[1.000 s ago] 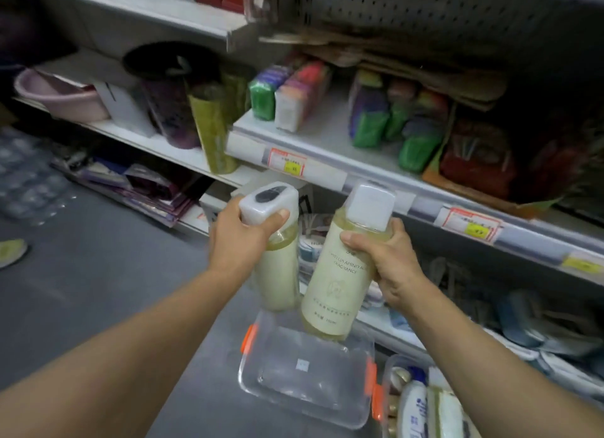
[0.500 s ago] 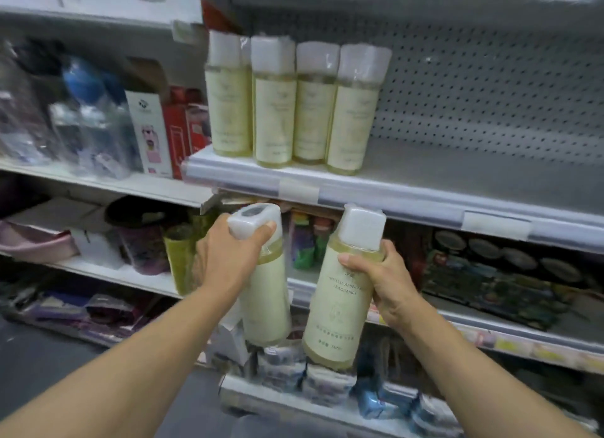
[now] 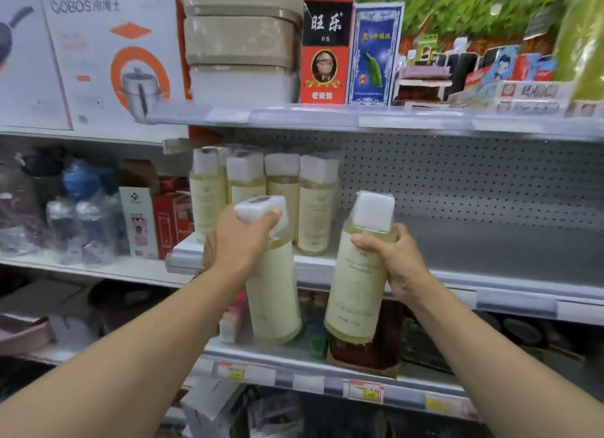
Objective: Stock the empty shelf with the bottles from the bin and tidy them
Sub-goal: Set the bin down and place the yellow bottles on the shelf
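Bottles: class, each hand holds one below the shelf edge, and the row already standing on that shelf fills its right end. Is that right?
Not quite. The head view shows the standing row at the shelf's left end; the right stretch is bare. The rest holds: the left hand and right hand each hold a bottle.

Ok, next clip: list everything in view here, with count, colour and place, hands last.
held bottles: 2, pale yellow with white caps, one in the left hand, one in the right, in front of the shelf edge
shelved bottles: at least 4, same kind, upright in a row at the shelf's left end
shelf: 1, grey, bare to the right of the row
pot box: 1, white and orange, upper left
stacked containers: beige, upper shelf
red box: 1, upper shelf
blue box: 1, beside it
left hand: grips its bottle's neck
right hand: grips its bottle's shoulder
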Demonstrator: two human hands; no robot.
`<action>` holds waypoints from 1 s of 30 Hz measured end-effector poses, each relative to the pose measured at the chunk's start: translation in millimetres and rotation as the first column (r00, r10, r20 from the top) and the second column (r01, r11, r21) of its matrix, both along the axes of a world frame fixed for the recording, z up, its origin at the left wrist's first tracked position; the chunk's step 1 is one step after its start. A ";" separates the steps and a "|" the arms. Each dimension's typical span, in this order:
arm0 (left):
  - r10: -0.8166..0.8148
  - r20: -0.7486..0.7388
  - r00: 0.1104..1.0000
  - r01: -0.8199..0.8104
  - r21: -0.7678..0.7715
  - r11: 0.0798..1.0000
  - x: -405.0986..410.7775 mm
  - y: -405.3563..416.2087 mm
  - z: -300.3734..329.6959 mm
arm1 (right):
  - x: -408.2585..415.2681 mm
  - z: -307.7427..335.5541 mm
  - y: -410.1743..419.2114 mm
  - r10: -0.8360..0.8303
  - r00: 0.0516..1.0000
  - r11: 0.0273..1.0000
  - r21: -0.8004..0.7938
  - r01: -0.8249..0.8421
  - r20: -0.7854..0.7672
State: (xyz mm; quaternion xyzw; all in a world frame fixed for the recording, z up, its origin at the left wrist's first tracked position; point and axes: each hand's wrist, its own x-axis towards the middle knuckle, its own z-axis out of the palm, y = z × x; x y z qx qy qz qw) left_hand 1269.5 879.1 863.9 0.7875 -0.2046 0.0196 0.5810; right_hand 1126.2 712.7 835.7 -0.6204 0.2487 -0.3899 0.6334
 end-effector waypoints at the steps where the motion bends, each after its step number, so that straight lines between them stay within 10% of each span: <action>1: -0.006 -0.003 1.000 0.006 -0.009 1.000 0.5 -4.8 5.3 | 2.2 6.0 -6.6 0.002 1.000 1.000 -0.013 -0.002 0.002; 30: 0.095 0.053 0.994 -0.091 -0.077 0.993 19.0 -105.2 39.9 | 102.0 28.6 -167.3 0.216 0.974 0.968 -0.120 -0.222 -0.062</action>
